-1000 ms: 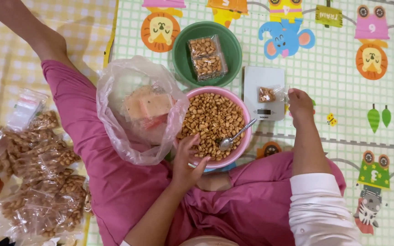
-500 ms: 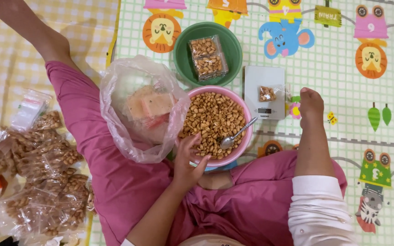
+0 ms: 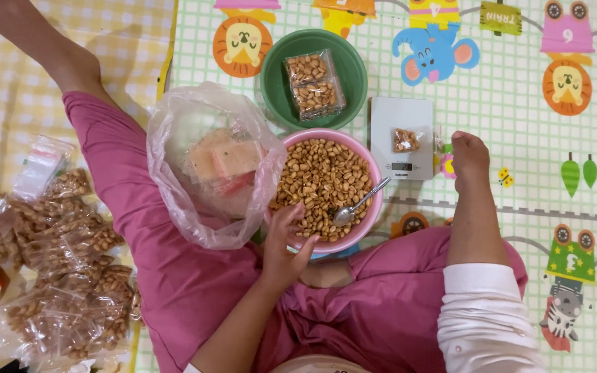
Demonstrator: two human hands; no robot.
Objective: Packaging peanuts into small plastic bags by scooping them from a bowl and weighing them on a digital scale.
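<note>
Since half a second ago the right hand (image 3: 470, 153) has drawn back a little from the small white scale (image 3: 401, 138) and now rests on the mat at the scale's 3 o'clock, fingers curled under — I cannot tell whether it holds anything. The left hand (image 3: 286, 242) has stayed put, fingers spread open over the near rim of the pink bowl (image 3: 374, 207), touching the roasted peanuts (image 3: 319, 183) at the bowl's 7 o'clock.

A metal spoon (image 3: 359, 204) lies in the nuts, handle pointing to 2 o'clock. On the scale sits a small bag of peanuts (image 3: 405, 140). At the bowl's 12 o'clock a green bowl (image 3: 274, 83) holds two packed bags (image 3: 313, 84); at 9 o'clock slumps a clear plastic bag (image 3: 205, 162). Far off at 8 o'clock — a heap of filled packets (image 3: 57, 269).
</note>
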